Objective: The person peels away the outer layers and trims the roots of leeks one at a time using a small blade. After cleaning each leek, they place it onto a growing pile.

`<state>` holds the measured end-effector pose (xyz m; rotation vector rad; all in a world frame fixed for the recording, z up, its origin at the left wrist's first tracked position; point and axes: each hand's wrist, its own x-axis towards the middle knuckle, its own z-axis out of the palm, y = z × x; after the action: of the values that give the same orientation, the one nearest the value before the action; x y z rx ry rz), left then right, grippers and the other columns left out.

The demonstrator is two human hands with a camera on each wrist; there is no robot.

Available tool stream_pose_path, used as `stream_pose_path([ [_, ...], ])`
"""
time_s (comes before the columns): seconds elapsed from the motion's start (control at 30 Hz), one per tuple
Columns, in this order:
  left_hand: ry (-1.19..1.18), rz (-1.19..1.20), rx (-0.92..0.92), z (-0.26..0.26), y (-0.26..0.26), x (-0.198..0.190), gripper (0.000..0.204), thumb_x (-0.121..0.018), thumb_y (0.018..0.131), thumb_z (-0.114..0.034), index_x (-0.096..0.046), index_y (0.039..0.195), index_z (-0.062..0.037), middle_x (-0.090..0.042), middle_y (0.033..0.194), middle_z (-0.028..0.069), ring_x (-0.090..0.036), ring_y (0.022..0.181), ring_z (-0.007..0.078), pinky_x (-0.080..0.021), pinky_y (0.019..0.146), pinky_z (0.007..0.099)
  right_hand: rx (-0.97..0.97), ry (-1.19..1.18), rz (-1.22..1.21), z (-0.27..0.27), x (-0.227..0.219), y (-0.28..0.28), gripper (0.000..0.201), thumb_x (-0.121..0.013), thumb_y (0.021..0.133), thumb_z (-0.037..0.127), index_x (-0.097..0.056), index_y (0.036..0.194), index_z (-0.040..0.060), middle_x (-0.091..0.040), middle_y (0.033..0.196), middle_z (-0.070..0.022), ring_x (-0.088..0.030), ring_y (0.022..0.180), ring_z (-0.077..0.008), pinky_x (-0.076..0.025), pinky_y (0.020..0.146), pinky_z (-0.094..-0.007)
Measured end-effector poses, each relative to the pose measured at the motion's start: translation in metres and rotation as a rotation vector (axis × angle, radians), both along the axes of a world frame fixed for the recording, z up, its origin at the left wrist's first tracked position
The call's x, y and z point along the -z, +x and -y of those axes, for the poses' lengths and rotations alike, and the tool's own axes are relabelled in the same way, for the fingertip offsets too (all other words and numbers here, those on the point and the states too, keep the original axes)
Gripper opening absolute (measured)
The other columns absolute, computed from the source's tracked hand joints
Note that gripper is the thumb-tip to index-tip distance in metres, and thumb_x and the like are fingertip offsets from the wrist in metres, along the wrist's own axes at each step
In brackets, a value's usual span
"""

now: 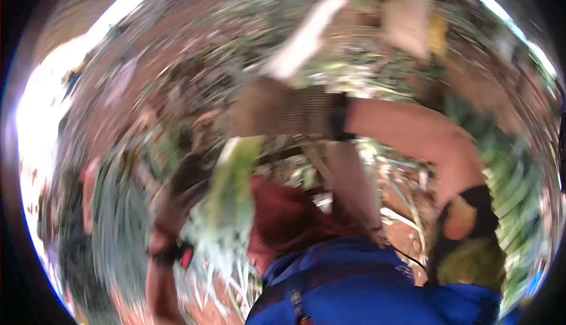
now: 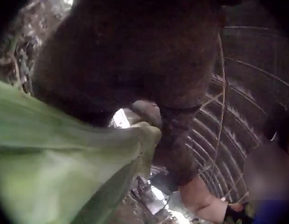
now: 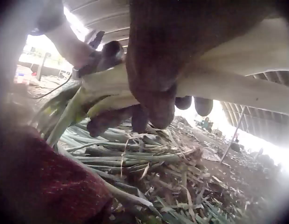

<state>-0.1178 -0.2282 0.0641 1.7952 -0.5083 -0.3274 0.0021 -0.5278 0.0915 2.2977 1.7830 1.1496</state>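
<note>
In the head view my right hand (image 1: 271, 110), in a brown knit glove, grips a thick green onion across my front. Its white stalk (image 1: 309, 36) slants up and away beyond the glove; the green leaf end (image 1: 236, 174) hangs toward me. The right wrist view shows gloved fingers (image 3: 156, 102) wrapped round the pale stalk (image 3: 238, 88). My left hand (image 1: 188, 177), in a dark glove, is at the leafy end. Up close in the left wrist view, a broad green leaf (image 2: 65, 158) runs by the curled left glove (image 2: 130, 51), which partly hides it.
Cut green onions lie in a heap (image 3: 121, 158) below the hands. More leafy bundles stand to the left (image 1: 127, 207) and right (image 1: 519, 201). Leaf scraps litter the brown soil (image 3: 228, 186). A ribbed arched cover (image 2: 238, 102) rises overhead. The head view is motion-blurred.
</note>
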Motion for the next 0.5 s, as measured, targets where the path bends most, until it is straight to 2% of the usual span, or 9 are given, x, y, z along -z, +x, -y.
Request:
stream_pose_path([
  [0.07,-0.111,-0.107,-0.286,0.002,0.0,-0.005,0.052,-0.048,0.097,-0.01,-0.036,0.148,-0.0046,-0.051,0.141,0.0109,-0.056,0.122,0.021,-0.046,0.103,0.0308,-0.002,0.055,0.138,0.029,-0.023,0.013,0.026,-0.064,0.076,0.025,-0.052,0.054,0.02,-0.05,0.049,0.0029,-0.053,0.046,-0.0158,-0.041,0.043,-0.0332],
  [0.1,-0.096,-0.103,-0.295,0.008,0.011,-0.002,0.052,-0.049,0.097,-0.011,-0.037,0.147,-0.0046,-0.051,0.141,0.0108,-0.056,0.122,0.021,-0.046,0.103,0.0309,0.105,0.019,0.246,0.048,-0.032,0.014,0.015,-0.066,0.068,0.025,-0.056,0.058,0.019,-0.055,0.055,0.0018,-0.059,0.051,-0.0184,-0.046,0.046,-0.0349],
  [0.17,-0.054,-0.089,-0.313,0.024,0.027,0.005,0.052,-0.049,0.097,-0.011,-0.037,0.147,-0.0045,-0.051,0.14,0.0107,-0.056,0.121,0.0211,-0.046,0.102,0.0311,0.319,-0.063,0.422,0.093,-0.056,0.013,0.009,-0.067,0.071,0.024,-0.06,0.066,0.0194,-0.058,0.063,-0.0001,-0.063,0.059,-0.021,-0.048,0.047,-0.0399],
  [0.23,-0.025,-0.091,-0.28,0.049,0.042,0.009,0.051,-0.049,0.097,-0.011,-0.038,0.146,-0.0045,-0.051,0.14,0.0105,-0.056,0.121,0.0211,-0.047,0.102,0.0313,0.607,-0.207,0.174,0.145,-0.078,0.022,0.008,-0.064,0.076,0.022,-0.062,0.069,0.0193,-0.058,0.062,-0.0015,-0.066,0.063,-0.0239,-0.049,0.049,-0.0421],
  [0.3,-0.005,-0.082,-0.262,0.072,0.052,0.012,0.05,-0.05,0.097,-0.012,-0.039,0.145,-0.0044,-0.052,0.139,0.0103,-0.056,0.12,0.0212,-0.047,0.101,0.0315,0.629,-0.075,0.19,0.218,-0.098,0.008,0.004,-0.063,0.079,0.021,-0.066,0.077,0.0199,-0.059,0.065,-0.0022,-0.068,0.066,-0.0259,-0.049,0.05,-0.0423],
  [0.37,0.011,-0.073,-0.23,0.093,0.061,0.015,0.05,-0.05,0.097,-0.012,-0.04,0.145,-0.0044,-0.052,0.139,0.0101,-0.056,0.12,0.0212,-0.047,0.101,0.0317,1.003,-0.16,0.151,0.28,-0.131,-0.049,0.007,-0.064,0.079,0.026,-0.068,0.081,0.0208,-0.061,0.066,-0.0023,-0.068,0.065,-0.0252,-0.049,0.051,-0.0425],
  [0.43,0.026,-0.069,-0.199,0.114,0.069,0.018,0.049,-0.05,0.097,-0.012,-0.04,0.144,-0.0043,-0.052,0.138,0.01,-0.057,0.12,0.0212,-0.047,0.1,0.0319,1.091,-0.12,0.293,0.367,-0.142,-0.106,0.015,-0.069,0.076,0.033,-0.07,0.087,0.0222,-0.069,0.083,-0.0027,-0.069,0.077,-0.0238,-0.052,0.064,-0.0407],
  [0.47,0.034,-0.069,-0.183,0.124,0.072,0.02,0.049,-0.05,0.097,-0.012,-0.041,0.144,-0.0043,-0.052,0.138,0.0099,-0.057,0.119,0.0213,-0.047,0.1,0.032,1.675,-0.137,-0.18,0.344,-0.173,-0.169,0.027,-0.072,0.075,0.04,-0.071,0.096,0.023,-0.07,0.095,-0.0014,-0.069,0.087,-0.0234,-0.052,0.074,-0.0384],
  [0.5,0.045,-0.064,-0.173,0.135,0.076,0.02,0.049,-0.051,0.097,-0.013,-0.041,0.143,-0.0043,-0.053,0.138,0.0098,-0.057,0.119,0.0213,-0.047,0.1,0.032,1.624,-0.031,0.143,0.432,-0.154,-0.179,0.037,-0.073,0.075,0.047,-0.07,0.103,0.0214,-0.071,0.1,-0.0022,-0.068,0.093,-0.0239,-0.051,0.079,-0.0379],
])
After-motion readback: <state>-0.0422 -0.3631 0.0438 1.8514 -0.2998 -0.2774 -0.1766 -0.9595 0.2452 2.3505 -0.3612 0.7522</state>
